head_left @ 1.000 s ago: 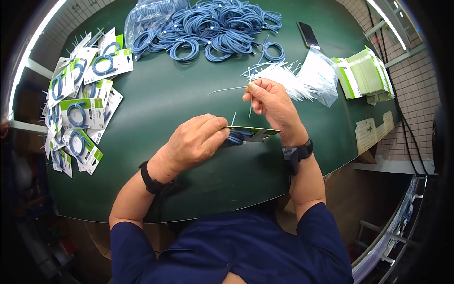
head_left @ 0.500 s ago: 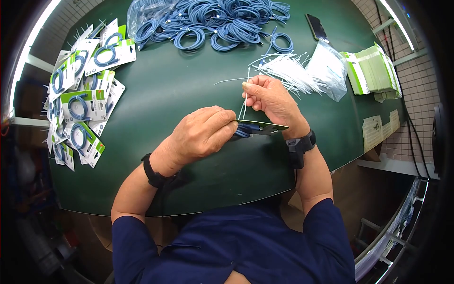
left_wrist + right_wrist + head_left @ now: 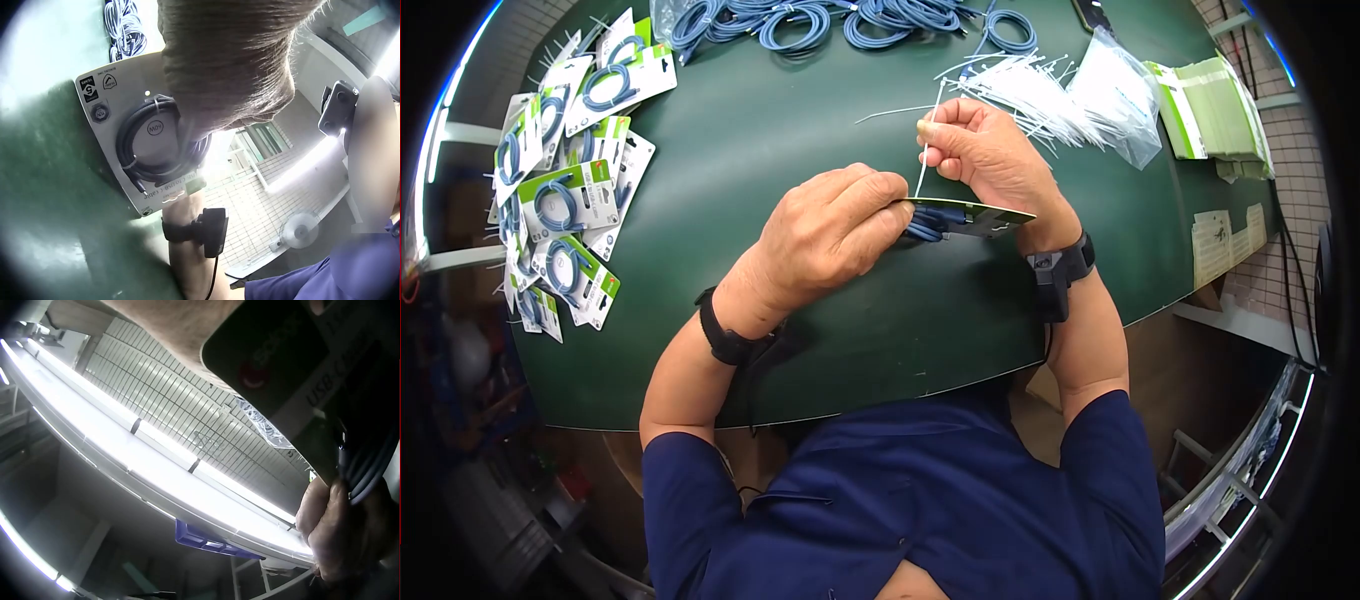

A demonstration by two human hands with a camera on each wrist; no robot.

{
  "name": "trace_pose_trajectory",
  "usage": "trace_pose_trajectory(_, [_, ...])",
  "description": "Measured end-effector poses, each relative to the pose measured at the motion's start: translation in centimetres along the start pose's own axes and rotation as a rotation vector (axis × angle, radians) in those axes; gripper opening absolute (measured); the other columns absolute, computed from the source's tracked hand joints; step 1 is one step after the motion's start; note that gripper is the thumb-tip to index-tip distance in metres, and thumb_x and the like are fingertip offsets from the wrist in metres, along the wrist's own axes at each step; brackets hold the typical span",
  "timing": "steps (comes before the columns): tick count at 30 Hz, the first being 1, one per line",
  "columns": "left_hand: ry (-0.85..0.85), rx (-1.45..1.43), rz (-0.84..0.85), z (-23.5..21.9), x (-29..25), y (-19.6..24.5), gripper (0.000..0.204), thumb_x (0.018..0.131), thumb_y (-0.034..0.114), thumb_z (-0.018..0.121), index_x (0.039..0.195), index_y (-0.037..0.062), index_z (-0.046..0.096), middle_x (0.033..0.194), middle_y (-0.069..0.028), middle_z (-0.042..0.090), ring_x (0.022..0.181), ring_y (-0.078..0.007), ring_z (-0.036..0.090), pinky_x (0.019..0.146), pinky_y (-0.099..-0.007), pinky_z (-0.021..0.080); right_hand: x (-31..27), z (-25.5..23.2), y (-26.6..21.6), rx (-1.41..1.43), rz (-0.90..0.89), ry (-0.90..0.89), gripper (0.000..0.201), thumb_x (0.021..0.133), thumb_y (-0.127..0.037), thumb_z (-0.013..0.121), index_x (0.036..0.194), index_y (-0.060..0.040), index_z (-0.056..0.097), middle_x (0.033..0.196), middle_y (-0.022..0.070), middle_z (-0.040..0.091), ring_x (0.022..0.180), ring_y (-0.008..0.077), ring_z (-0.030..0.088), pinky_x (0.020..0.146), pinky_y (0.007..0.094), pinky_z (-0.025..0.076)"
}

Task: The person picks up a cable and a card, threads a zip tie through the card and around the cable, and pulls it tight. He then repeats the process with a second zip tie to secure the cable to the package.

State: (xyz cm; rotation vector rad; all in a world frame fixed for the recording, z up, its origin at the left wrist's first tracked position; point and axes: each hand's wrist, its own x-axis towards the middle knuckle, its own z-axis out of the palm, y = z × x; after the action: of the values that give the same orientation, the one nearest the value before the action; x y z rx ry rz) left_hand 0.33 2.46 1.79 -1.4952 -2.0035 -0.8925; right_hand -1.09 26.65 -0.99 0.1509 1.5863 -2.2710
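Note:
In the head view my left hand (image 3: 830,230) grips the edge of a printed card (image 3: 995,216), thumb below and fingers above. A coiled blue cable (image 3: 924,226) lies against the card's underside. The left wrist view shows this coil (image 3: 128,140) bound with white ties on the card's face. Above the card, my right hand (image 3: 990,150) pinches a white cable tie (image 3: 925,165) between thumb and fingertip. It slants down to the card beside my left fingertips. A thin white strand (image 3: 890,112) sticks out leftward from the right fingers.
Carded cables (image 3: 560,200) lie heaped at the left. Coiled blue cables (image 3: 795,30) fill the far edge. Loose white cable ties (image 3: 1040,100), a clear plastic bag (image 3: 1115,95), a stack of green-and-white cards (image 3: 1215,110) and a phone (image 3: 1092,14) lie at the right.
The right hand's tie, earlier apart from a short white end standing up from the card, now lines up with it. The table scene has shifted upward in the head view; the left hand keeps its grip.

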Motion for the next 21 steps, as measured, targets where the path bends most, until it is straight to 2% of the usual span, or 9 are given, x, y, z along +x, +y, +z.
trace_pose_trajectory(4, [-0.012, -0.017, -0.008, -0.1, 0.1, 0.0, 0.031, 0.066, -0.002, 0.082, 0.094, -0.0018, 0.069, 0.096, -0.0125, 0.068, 0.074, -0.0263, 0.067, 0.062, -0.0352, 0.056, -0.5, 0.6, -0.4, -0.066, 0.009, 0.002, 0.011, 0.101, -0.010, 0.074, 0.105, -0.0021, 0.066, 0.094, 0.0025, 0.068, 0.079, 0.0065, 0.068, 0.066, 0.0165, 0.054])
trace_pose_trajectory(10, [-0.020, -0.004, -0.009, 0.1, -0.1, -0.2, 0.032, 0.066, -0.002, 0.082, 0.095, -0.0011, 0.069, 0.096, -0.0121, 0.068, 0.074, -0.0260, 0.068, 0.062, -0.0351, 0.056, -0.8, 0.8, -0.4, -0.123, -0.004, -0.032, 0.012, 0.100, -0.011, 0.075, 0.102, -0.0019, 0.068, 0.094, 0.0023, 0.068, 0.079, 0.0056, 0.067, 0.066, 0.0161, 0.054])
trace_pose_trajectory(13, [0.018, 0.030, 0.002, 0.4, 0.1, -0.2, 0.018, 0.072, 0.002, 0.075, 0.088, 0.0013, 0.067, 0.094, -0.0079, 0.065, 0.072, -0.0220, 0.065, 0.060, -0.0332, 0.055, -0.9, 0.9, -0.5, -0.153, -0.002, -0.027, 0.014, 0.099, -0.012, 0.077, 0.102, -0.0021, 0.068, 0.093, 0.0019, 0.068, 0.079, 0.0048, 0.067, 0.066, 0.0159, 0.053])
trace_pose_trajectory(17, [-0.030, 0.053, -0.026, 0.2, 0.4, 0.1, 0.017, 0.072, 0.002, 0.076, 0.087, 0.0017, 0.067, 0.095, -0.0076, 0.066, 0.073, -0.0215, 0.065, 0.060, -0.0330, 0.055, -1.2, 1.1, -0.8, -0.230, 0.049, -0.050, 0.013, 0.099, -0.012, 0.076, 0.103, -0.0031, 0.069, 0.091, 0.0003, 0.068, 0.079, 0.0039, 0.066, 0.065, 0.0151, 0.051])
trace_pose_trajectory(20, [-0.047, 0.048, -0.045, 0.0, 0.4, 0.3, 0.024, 0.069, 0.000, 0.080, 0.089, 0.0012, 0.068, 0.097, -0.0087, 0.068, 0.075, -0.0228, 0.067, 0.062, -0.0341, 0.056, -1.0, 1.2, -0.5, -0.168, -0.048, -0.245, 0.011, 0.099, -0.012, 0.074, 0.104, -0.0039, 0.069, 0.087, 0.0002, 0.069, 0.074, 0.0030, 0.065, 0.062, 0.0142, 0.049])
trace_pose_trajectory(21, [-0.053, 0.046, -0.055, -0.1, 0.5, 0.3, 0.027, 0.067, -0.001, 0.082, 0.091, 0.0010, 0.068, 0.098, -0.0093, 0.070, 0.076, -0.0234, 0.069, 0.063, -0.0346, 0.057, -1.0, 1.1, -0.6, -0.168, -0.051, -0.245, 0.011, 0.099, -0.012, 0.074, 0.104, -0.0039, 0.069, 0.087, 0.0002, 0.069, 0.074, 0.0030, 0.065, 0.062, 0.0142, 0.049])
